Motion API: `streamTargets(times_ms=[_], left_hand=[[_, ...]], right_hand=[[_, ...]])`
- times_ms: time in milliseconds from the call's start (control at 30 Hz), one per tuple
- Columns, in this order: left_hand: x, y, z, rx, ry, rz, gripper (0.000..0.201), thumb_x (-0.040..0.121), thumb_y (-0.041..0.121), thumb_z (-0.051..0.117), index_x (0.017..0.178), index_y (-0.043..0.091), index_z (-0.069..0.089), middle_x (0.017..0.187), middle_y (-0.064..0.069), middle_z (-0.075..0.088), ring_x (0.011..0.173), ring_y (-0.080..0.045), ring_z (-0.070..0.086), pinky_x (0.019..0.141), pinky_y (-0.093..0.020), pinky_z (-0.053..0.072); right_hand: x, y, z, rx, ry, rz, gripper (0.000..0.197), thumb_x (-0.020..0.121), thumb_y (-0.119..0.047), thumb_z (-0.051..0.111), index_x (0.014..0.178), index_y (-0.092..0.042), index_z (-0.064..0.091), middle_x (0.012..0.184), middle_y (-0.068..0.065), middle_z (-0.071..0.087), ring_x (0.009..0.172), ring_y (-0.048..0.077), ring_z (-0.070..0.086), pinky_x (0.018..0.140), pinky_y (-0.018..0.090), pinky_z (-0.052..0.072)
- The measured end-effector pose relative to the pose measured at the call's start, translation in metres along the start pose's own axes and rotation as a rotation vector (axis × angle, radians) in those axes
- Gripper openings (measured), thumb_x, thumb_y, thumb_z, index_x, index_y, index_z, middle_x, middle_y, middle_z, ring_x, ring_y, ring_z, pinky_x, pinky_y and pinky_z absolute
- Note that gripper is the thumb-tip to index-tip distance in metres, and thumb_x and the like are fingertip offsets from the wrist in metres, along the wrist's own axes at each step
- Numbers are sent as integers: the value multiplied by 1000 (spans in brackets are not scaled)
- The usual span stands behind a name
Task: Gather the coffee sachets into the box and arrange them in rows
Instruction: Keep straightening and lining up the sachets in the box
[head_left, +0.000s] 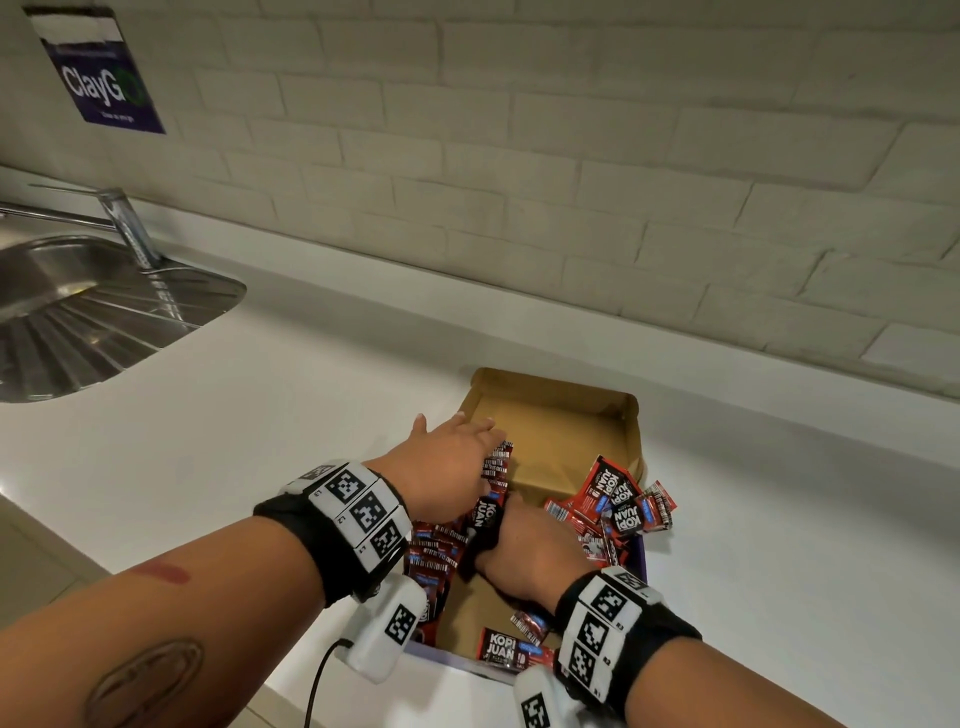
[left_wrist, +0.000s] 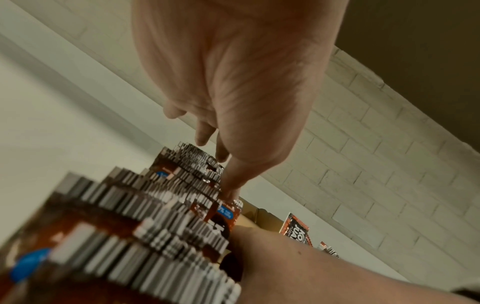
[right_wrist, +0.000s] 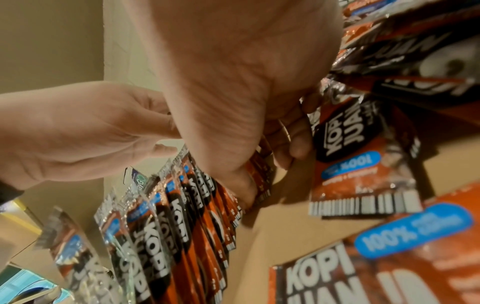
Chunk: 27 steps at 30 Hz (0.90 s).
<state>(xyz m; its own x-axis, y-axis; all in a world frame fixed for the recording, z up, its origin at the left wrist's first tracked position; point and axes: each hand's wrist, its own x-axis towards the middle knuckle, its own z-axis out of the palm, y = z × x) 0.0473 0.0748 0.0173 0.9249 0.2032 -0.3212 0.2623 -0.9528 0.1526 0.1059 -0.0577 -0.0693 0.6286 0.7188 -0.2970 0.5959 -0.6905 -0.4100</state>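
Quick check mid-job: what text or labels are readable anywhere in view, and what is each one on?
"ClayGo": dark blue wall sign; the small line beneath is too blurred to read.
"KOPI JUAN": red coffee sachets, also on the flat sachet at the box's near end.
"100%": blue oval on a sachet; the words beside it are blurred.
Square code markers on the wristbands: tiny labels, unreadable.

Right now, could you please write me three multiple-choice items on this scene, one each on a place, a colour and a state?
1. Where does the row of upright sachets stand in the box?
A. left side B. far end C. outside it

2. What colour are the sachets mainly?
A. green B. red and black C. yellow

3. What is the right hand doing?
A. hanging idle B. resting on the sink C. gripping sachets

Answers: 1 A, the row lines the left wall under the left hand. 2 B, red packs with black labels. 3 C, fingers curl round a pack.
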Motion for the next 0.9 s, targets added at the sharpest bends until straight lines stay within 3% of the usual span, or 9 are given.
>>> streamTargets(times_ms=[333,433,500,567,600,733,900], left_hand=[[-18,-15,-14,-189,120,-63,57,104,30,48,157,30,25,167,5,17,154,-21,12,122,-56,4],[-26,-26,-18,-246,163,-98,54,104,27,48,155,28,30,164,6,26,151,-18,22,124,-54,12],[-30,-34,-16,-306,193,-120,53,104,24,49,154,27,32,162,5,30,149,-17,29,124,-44,20],[-35,-41,-12,-326,184,-151,54,104,19,48,155,24,31,162,3,32,146,-17,34,118,-29,26],[-38,-44,-10,-320,167,-170,55,104,17,48,156,24,30,161,2,33,145,-18,36,114,-27,29],[-51,-51,6,-292,84,-220,59,104,14,45,158,21,24,162,0,31,146,-18,36,112,-24,29],[-60,-54,20,-347,74,-243,57,104,17,47,157,23,26,162,1,32,146,-17,35,113,-25,29]], right_hand=[[-2,2,1,-3,-3,-18,52,85,-53,62,128,-24,54,119,-2,67,113,24,64,103,46,48],[-4,3,0,16,26,-28,52,85,-58,61,124,-24,55,115,-2,69,108,24,66,100,44,51],[-5,3,-2,43,21,-39,45,88,-55,60,119,-23,57,111,-1,69,104,24,67,95,41,54],[-5,2,-4,83,22,-40,41,88,-54,57,113,-23,60,107,0,69,100,24,68,88,38,56],[-4,1,-5,102,29,-40,42,86,-55,55,111,-22,61,105,1,69,98,25,68,84,37,56],[0,-5,-8,116,4,-48,34,86,-51,53,103,-23,64,97,-1,70,84,20,65,74,30,51],[5,-11,-4,76,-9,-8,51,78,-66,46,102,-25,63,94,-5,70,84,20,69,80,40,60]])
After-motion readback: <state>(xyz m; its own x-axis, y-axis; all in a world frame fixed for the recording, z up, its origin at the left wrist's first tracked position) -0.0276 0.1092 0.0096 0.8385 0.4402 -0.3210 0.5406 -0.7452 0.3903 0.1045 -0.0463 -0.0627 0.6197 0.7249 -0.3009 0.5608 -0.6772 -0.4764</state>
